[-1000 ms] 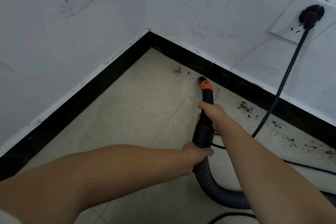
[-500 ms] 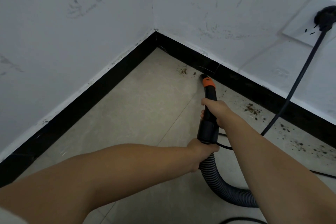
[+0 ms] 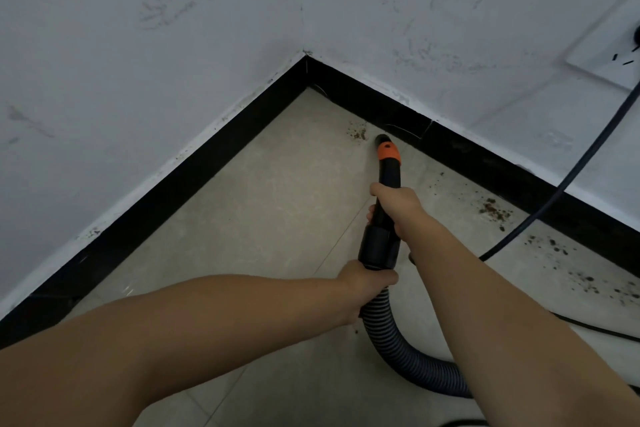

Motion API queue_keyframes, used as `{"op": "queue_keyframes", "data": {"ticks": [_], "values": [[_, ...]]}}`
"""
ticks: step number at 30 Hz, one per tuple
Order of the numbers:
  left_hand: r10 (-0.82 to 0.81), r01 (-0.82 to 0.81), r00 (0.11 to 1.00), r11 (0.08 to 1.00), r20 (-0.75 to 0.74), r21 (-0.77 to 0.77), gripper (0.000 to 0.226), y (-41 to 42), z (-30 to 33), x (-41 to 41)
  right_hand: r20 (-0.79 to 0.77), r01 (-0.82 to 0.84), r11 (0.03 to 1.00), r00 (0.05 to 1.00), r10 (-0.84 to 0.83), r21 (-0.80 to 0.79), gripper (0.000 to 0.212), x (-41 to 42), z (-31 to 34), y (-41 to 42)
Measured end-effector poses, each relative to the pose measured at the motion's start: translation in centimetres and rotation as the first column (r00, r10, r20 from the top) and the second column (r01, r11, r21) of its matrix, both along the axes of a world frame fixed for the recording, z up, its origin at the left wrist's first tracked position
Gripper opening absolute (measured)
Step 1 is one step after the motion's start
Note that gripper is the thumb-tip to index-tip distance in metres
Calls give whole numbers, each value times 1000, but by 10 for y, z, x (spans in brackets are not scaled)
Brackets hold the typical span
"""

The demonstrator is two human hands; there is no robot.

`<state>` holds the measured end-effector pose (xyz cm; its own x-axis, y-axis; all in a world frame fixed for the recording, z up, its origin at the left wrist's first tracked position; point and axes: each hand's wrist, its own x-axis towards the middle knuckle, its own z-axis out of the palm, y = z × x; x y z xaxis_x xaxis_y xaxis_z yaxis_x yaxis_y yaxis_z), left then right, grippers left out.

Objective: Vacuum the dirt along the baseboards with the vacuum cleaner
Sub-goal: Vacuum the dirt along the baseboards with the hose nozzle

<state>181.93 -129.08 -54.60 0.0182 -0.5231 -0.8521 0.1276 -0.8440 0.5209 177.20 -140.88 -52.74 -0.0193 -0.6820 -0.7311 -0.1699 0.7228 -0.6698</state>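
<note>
A black vacuum nozzle (image 3: 386, 163) with an orange collar points at the floor beside the black baseboard (image 3: 450, 146) of the right wall. Its tip sits just right of a small brown dirt patch (image 3: 356, 133). My right hand (image 3: 398, 206) grips the black tube below the collar. My left hand (image 3: 363, 288) grips the top of the ribbed grey hose (image 3: 391, 340), where it joins the tube. More dirt (image 3: 493, 210) lies along the same baseboard to the right, with scattered specks (image 3: 588, 281) farther on.
A dark power cord (image 3: 568, 177) runs from a wall socket (image 3: 609, 59) at the right edge down to the floor, crossing the baseboard. Another black baseboard (image 3: 180, 180) lines the left wall and meets the corner. The floor is pale tile (image 3: 277, 205).
The nozzle tip has slid left along the right baseboard toward the corner, close to the small dirt patch. Both hands kept their grips. The view has shifted left, pushing the socket to the edge.
</note>
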Motion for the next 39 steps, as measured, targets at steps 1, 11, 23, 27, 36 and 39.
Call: {"op": "queue_keyframes", "data": {"ticks": [1, 11, 23, 27, 36, 39], "values": [[-2, 2, 1000, 1000, 0, -5, 21, -3, 0, 1, -3, 8, 1000, 1000, -8, -6, 15, 1, 1, -3], [27, -28, 998, 999, -55, -18, 33, -19, -5, 7, -19, -4, 1000, 1000, 4, -19, 21, 8, 0, -20], [98, -98, 995, 995, -4, 31, 41, 13, -17, 10, -25, -96, 995, 995, 96, -1, 13, 29, -10, 9], [97, -97, 995, 995, -13, 19, 40, 2, -12, 21, -17, -72, 997, 997, 72, -8, 13, 36, -7, -1], [46, -44, 996, 999, -70, 28, 19, -26, 4, 30, -32, -33, 999, 999, 32, -34, 20, 30, -3, -28], [71, -70, 995, 997, -65, 20, 15, -28, 4, 27, -18, -81, 997, 997, 81, -18, 14, 32, -2, -32]]}}
